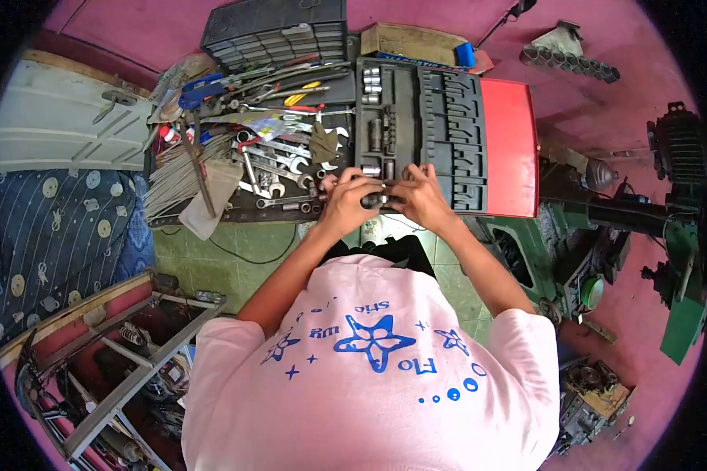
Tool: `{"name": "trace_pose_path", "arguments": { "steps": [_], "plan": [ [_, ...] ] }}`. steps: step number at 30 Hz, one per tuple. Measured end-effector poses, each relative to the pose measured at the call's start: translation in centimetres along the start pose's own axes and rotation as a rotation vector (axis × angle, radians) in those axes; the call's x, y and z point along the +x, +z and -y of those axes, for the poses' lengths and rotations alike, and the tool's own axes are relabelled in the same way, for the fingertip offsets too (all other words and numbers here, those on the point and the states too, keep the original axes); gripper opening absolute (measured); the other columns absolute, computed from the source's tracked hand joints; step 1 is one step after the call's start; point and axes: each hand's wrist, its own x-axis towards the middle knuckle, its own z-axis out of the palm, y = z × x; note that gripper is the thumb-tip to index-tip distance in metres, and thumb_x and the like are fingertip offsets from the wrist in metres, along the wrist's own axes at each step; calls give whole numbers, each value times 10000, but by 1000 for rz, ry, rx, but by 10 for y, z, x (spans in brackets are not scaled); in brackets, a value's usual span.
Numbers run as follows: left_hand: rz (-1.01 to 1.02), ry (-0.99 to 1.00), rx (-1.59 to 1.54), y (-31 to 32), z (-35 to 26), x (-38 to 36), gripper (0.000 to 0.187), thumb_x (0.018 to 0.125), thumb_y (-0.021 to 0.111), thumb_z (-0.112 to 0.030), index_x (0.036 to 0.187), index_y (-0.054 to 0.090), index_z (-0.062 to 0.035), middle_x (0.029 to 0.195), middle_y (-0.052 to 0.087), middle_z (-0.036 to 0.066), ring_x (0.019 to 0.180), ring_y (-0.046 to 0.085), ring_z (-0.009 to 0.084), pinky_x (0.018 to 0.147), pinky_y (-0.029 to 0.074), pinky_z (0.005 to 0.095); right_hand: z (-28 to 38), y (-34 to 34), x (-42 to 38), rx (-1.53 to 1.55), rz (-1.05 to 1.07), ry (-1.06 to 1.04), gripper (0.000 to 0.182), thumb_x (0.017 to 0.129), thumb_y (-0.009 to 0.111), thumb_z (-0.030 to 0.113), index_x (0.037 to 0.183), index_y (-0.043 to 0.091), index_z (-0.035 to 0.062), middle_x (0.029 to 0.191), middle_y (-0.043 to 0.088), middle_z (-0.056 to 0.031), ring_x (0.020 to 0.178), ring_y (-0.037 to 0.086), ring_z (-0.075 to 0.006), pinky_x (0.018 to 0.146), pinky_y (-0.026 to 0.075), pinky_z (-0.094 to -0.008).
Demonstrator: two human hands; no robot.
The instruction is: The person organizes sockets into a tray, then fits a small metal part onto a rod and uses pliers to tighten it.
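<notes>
At the near edge of the open socket set case, my two hands meet with curled fingers. My left hand is closed round a small dark metal piece that looks like a socket. My right hand touches the same spot with fingers bent; whether it grips the piece too is hidden by the fingers. Just beyond the fingertips, shiny sockets lie in the case's tray. More sockets stand in a row at its far end.
Left of the case, wrenches, pliers and rods crowd the bench. Behind stands a grey drawer cabinet beside a cardboard box. The case's red lid edge lies to the right, near a green machine. A metal frame is at lower left.
</notes>
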Motion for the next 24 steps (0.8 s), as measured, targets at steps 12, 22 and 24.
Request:
{"name": "trace_pose_path", "arguments": {
  "steps": [12,22,24],
  "plan": [
    [169,-89,273,65,-19,5,368,727,834,-170,1086,773,-119,1154,737,-11,1157,571,203,962,300,465,-45,21,-44,33,9,101,242,735,822,157,971,783,126,982,751,1,1037,558,-251,943,367,-458],
    [221,-4,338,55,-24,6,293,771,748,-58,1063,760,-81,1050,727,4,1103,583,220,939,332,477,-39,38,-49,103,-26,218,202,744,806,123,945,813,125,981,750,-7,1030,572,-262,891,379,-465],
    [208,15,341,55,-21,5,293,778,743,-61,1071,761,-80,1058,729,2,1104,582,217,943,337,473,-35,42,-51,114,-45,240,195,747,805,128,942,817,127,990,752,-4,1025,574,-258,884,381,-465]
  ]
}}
